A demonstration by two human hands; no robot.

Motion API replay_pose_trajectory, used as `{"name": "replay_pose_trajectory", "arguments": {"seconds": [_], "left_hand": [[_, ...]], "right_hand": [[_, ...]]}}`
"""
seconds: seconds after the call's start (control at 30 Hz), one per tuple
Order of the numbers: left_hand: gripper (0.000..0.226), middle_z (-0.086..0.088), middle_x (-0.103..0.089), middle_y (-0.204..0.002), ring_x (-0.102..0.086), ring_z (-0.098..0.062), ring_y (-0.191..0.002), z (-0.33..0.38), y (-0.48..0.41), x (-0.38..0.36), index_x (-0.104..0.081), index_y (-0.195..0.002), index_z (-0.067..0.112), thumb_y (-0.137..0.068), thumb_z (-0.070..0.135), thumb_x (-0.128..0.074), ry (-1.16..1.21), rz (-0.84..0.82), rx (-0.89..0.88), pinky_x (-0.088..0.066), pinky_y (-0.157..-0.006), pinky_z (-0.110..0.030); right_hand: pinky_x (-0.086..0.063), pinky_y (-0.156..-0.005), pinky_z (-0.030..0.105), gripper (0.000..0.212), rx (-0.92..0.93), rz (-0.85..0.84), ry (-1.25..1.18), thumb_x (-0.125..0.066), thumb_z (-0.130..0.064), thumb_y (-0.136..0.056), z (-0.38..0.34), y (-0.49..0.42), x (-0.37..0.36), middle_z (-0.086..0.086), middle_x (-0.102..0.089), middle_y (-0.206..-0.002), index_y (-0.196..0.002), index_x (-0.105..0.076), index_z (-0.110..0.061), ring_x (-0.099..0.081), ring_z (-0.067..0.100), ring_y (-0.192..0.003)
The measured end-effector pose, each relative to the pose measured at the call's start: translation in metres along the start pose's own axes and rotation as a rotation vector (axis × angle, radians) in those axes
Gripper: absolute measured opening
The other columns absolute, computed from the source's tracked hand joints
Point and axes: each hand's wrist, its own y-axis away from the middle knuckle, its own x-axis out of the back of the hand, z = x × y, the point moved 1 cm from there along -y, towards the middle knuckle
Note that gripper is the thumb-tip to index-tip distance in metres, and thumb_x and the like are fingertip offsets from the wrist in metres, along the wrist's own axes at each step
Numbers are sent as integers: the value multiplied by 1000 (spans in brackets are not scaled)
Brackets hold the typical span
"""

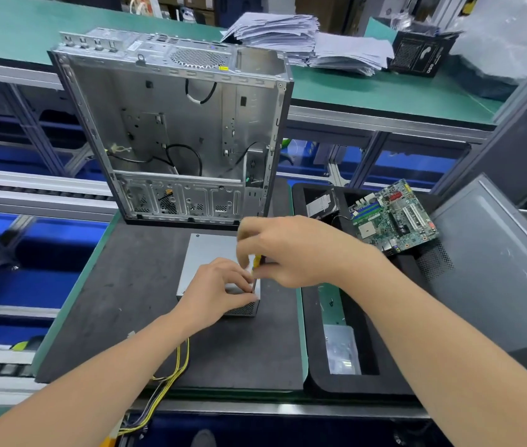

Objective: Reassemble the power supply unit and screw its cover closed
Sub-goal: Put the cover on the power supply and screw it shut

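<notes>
Dark foam mat [126, 301] beneath power supply unit [210, 253], green bench [78, 285].

The black box [423, 53] at the back shows what looks like "650" upside down; other labels are unreadable.

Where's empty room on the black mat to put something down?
Most room: the black mat left of the power supply unit, up to the green edge. A smaller one: before the unit, right of the yellow cables. Crowded: the unit's corner, where the left hand meets the screwdriver in the right hand; the computer case behind; the foam tray holding the motherboard.
</notes>
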Motion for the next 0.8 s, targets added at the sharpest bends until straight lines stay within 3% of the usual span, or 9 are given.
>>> {"name": "replay_pose_trajectory", "arguments": {"seconds": [0.1,0.17,0.3,0.43,0.53,0.6,0.67,0.73,0.8], "left_hand": [[14,29,-70,-88,-61,-1,-102,-2,-1,0,-81,-72,21,-72,24,-95,-14,9,-41,-48,-85,-16],[14,26,-71,-91,-62,-2,-103,-4,-1,-1,-81,-72,21,-71,24,-95,-9,16,-60,-50,-86,-19],[15,24,-73,-91,-65,-6,-102,-6,0,-1,-81,-73,20,-70,22,-96,-5,16,-72,-53,-87,-27],[14,20,-75,-93,-63,-6,-106,-3,0,-1,-82,-73,23,-72,25,-95,12,4,-32,-52,-89,-26],[14,25,-72,-92,-65,-6,-100,-2,0,-2,-81,-73,22,-72,22,-95,12,-7,-34,-53,-87,-26],[14,35,-68,-92,-63,-1,-99,-2,0,-1,-82,-73,22,-71,20,-95,11,1,-20,-50,-85,-16],[14,39,-67,-89,-61,3,-101,-2,0,-1,-82,-72,22,-70,20,-96,-4,15,-36,-45,-83,-9],[15,34,-69,-87,-62,0,-103,-3,-1,-2,-81,-71,23,-70,19,-96,-6,19,-55,-48,-85,-15],[15,31,-71,-89,-63,-3,-104,-4,0,-3,-82,-72,24,-70,19,-95,-1,19,-45,-53,-87,-24]], "right_hand": [[-54,-75,44,21,2,-93,-36,-59,-5,-93,6,-1,-3,-8,-55,-102,-99,-66,-24,-55,19,-89],[-54,-73,43,5,-81,-20,-78,-61,-20,-97,5,-4,-5,-4,-56,-91,-99,-64,-22,-59,24,-91],[-26,-50,32,60,-352,104,-41,-51,-69,-97,-1,-12,-16,0,-41,-64,-68,-45,-16,-54,31,-66],[-22,-48,29,79,-579,177,70,-32,-89,-86,-7,-17,-13,1,-44,-58,-56,-41,-16,-41,22,-48],[-36,-56,34,62,-329,114,43,-46,-74,-95,-1,-8,-7,0,-56,-86,-80,-63,-17,-60,28,-71],[-48,-68,39,16,-54,-12,-51,-62,-40,-100,2,-1,-1,-6,-54,-108,-102,-66,-24,-59,22,-86],[-53,-74,45,15,30,-115,-71,-62,-11,-96,4,-1,0,-9,-52,-103,-99,-61,-25,-54,17,-87],[-54,-71,46,13,-51,-95,-56,-59,-13,-98,2,-3,-2,-7,-49,-89,-95,-54,-24,-56,23,-86],[-48,-63,39,19,-145,9,28,-55,-38,-104,1,-7,-5,-2,-43,-74,-96,-53,-21,-60,32,-82]]}}
